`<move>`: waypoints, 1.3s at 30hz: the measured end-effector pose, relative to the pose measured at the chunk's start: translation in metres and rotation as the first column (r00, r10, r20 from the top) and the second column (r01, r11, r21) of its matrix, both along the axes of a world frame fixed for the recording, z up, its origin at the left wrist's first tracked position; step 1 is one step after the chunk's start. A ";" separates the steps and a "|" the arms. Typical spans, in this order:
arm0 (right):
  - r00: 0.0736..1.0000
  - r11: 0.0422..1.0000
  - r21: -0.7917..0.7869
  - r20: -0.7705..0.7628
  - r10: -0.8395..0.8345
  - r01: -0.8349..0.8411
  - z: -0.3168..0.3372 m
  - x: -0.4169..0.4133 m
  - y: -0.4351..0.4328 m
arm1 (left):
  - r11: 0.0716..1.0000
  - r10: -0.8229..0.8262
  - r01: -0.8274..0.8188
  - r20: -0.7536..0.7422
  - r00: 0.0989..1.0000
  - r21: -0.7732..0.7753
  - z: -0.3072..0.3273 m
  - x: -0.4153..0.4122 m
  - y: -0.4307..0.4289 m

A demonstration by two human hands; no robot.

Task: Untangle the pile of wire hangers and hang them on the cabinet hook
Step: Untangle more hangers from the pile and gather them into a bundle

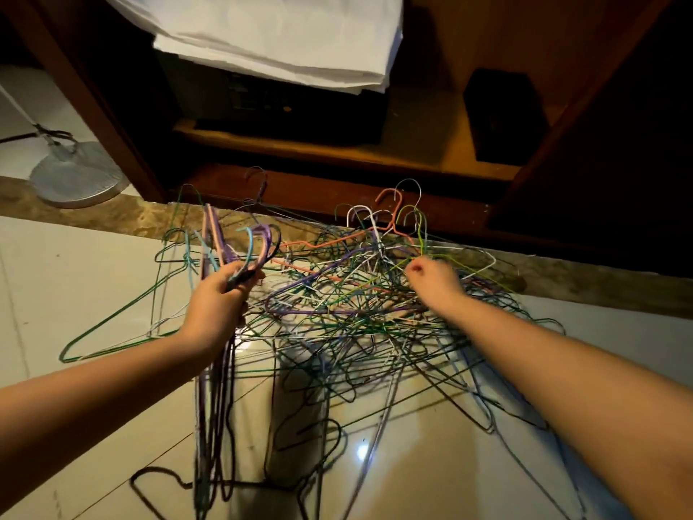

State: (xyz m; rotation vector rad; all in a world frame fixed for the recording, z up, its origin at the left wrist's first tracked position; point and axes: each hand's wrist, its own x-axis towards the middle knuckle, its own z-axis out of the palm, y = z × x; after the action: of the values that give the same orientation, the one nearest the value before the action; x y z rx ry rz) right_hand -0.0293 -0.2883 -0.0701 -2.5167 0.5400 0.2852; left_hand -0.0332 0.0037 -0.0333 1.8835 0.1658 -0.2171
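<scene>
Pile of wire hangers [356, 320] sprawls on the tiled floor [75, 264] in front of the cabinet [431, 144]. The wire looks thin, light and springy, and the hooks snag (tug one and its neighbours likely follow). Best hold is the neck under the hook. Left hand [215, 305] grips a gathered bunch [243, 257] there, fingers wrapped tight. Right hand [435, 283] is in the pile, fingers curled; cannot tell if they hold wire.

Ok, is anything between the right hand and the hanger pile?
Nothing visible: the right hand is at the hanger pile, fingers curled on its wires. Other hangers cross over them, so a pull would likely drag the tangle.
</scene>
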 end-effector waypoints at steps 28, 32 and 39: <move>0.846 0.877 -0.114 -0.347 0.405 -0.467 0.024 0.101 -0.014 | 0.976 0.060 -0.055 -0.019 0.998 0.211 -0.061 0.035 0.015; 0.833 0.858 -0.155 -0.371 0.410 -0.491 0.025 0.080 -0.013 | 0.966 0.079 -0.077 0.004 0.997 0.248 -0.058 0.039 0.020; 0.848 0.817 -0.405 -0.499 0.179 -0.410 -0.009 0.048 -0.011 | 0.969 0.078 -0.079 0.013 0.997 0.236 -0.055 0.035 0.011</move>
State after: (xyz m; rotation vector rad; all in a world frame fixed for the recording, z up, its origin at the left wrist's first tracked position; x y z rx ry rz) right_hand 0.0189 -0.2995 -0.0789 -3.0648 0.4086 0.9749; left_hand 0.0020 0.0143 -0.0879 2.1095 0.2732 -0.1448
